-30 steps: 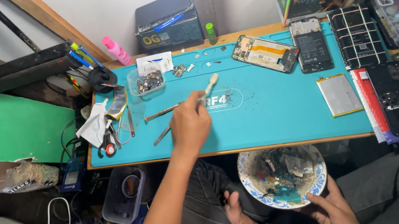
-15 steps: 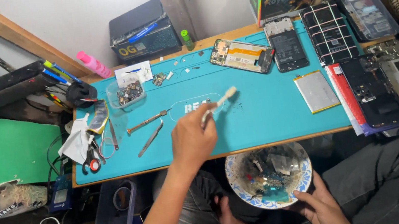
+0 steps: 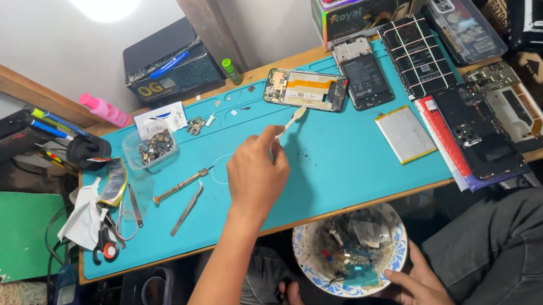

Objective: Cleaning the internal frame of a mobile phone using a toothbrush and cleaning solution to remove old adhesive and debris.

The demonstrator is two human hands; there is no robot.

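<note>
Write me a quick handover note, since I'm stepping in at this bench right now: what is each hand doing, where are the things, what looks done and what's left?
Left hand: holds a small brush above the teal mat, bristles pointing toward the opened phone.
Right hand: holds the blue-patterned bowl of scraps just below the table edge.
On the mat: screwdriver, tweezers, small clear tray of parts, loose battery.
Done: dark specks lie on the mat near the brush; the bowl already holds debris.
Left: specks remain on the mat; the phone is still open.
</note>
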